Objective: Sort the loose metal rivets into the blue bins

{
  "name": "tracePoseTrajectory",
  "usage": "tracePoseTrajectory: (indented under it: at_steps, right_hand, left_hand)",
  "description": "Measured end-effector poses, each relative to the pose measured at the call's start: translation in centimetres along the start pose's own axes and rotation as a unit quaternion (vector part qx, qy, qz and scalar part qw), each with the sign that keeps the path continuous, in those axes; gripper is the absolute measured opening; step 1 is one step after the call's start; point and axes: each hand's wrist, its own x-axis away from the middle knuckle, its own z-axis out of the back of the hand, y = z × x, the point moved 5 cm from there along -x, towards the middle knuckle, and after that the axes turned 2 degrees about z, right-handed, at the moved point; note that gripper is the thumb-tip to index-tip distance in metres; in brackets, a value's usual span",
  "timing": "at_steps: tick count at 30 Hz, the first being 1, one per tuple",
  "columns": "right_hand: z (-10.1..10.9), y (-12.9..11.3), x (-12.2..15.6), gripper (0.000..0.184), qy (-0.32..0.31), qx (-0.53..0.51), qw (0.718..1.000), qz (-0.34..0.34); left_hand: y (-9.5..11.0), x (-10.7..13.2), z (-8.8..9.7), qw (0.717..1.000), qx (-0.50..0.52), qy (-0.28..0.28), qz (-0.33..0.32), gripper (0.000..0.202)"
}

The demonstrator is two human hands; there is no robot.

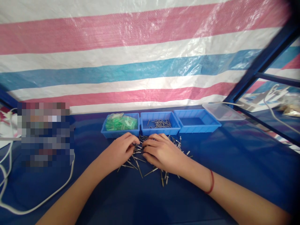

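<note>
A loose heap of metal blind rivets point(138, 166) lies on the blue tabletop, in front of three blue bins. At the heap's left side is my left hand point(122, 149), its fingers curled in toward the thumb around rivets; the exact hold is partly hidden. My right hand point(161, 152) lies over the middle of the heap, palm down, with its fingers bent and slightly apart. It covers part of the rivets, and no held piece shows in it. More rivets point(162, 123) lie in the middle bin point(143, 127).
Green plastic packets point(120, 122) fill the left bin point(109, 133); the right bin point(199, 128) shows its bare floor. Behind it lies a clear lid point(225, 112). A white cable point(47, 203) loops at left beside a blurred patch. A striped sheet point(140, 68) hangs behind.
</note>
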Motion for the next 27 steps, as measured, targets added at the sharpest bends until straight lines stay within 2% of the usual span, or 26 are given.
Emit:
tracePoseTrajectory:
  at_steps: [4, 10, 19, 27]
  right_hand:
    - [0.0, -0.2, -0.1, 0.021, 0.019, 0.002, 1.0, -0.018]
    - [-0.4, 0.0, -0.3, 0.017, 0.014, 0.012, 0.999, -0.051]
    - [-0.5, 0.2, -0.1, 0.013, 0.009, 0.007, 0.997, -0.073]
    - [-0.7, 0.2, 0.0, 0.015, 0.0, 0.012, 0.996, -0.089]
  left_hand:
    - [0.2, -0.1, -0.6, 0.999, 0.04, -0.003, -0.004, 0.026]
    - [0.3, -0.2, -1.2, 0.996, 0.085, -0.001, -0.002, 0.028]
    - [0.7, -0.1, -0.7, 0.995, -0.097, -0.004, -0.025, 0.021]
    - [1.1, 0.3, -1.2, 0.99, -0.137, -0.014, -0.021, 0.014]
